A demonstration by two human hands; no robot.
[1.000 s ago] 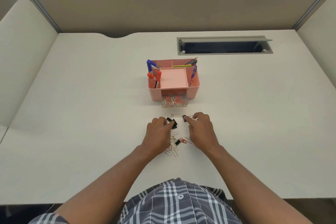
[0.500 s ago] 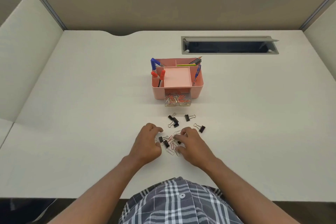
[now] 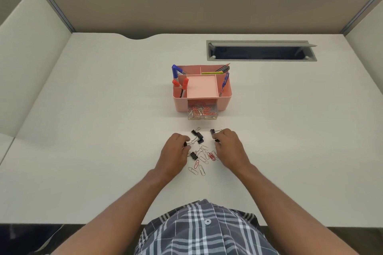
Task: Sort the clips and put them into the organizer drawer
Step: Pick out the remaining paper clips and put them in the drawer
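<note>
A pink desk organizer stands mid-desk, its clear drawer pulled open and holding several red and silver paper clips. In front of it lie black binder clips and loose paper clips. My left hand pinches a black binder clip at its fingertips. My right hand has its fingers closed on another black binder clip, beside one more binder clip on the desk.
Pens, markers and a pencil stick out of the organizer's upper compartments. A grey cable slot is set into the desk behind it. Beige partition walls enclose the desk on the back and sides.
Both hands moved forward from the paper clip pile toward the binder clips, each now holding a black binder clip. The camera view shifted slightly.
</note>
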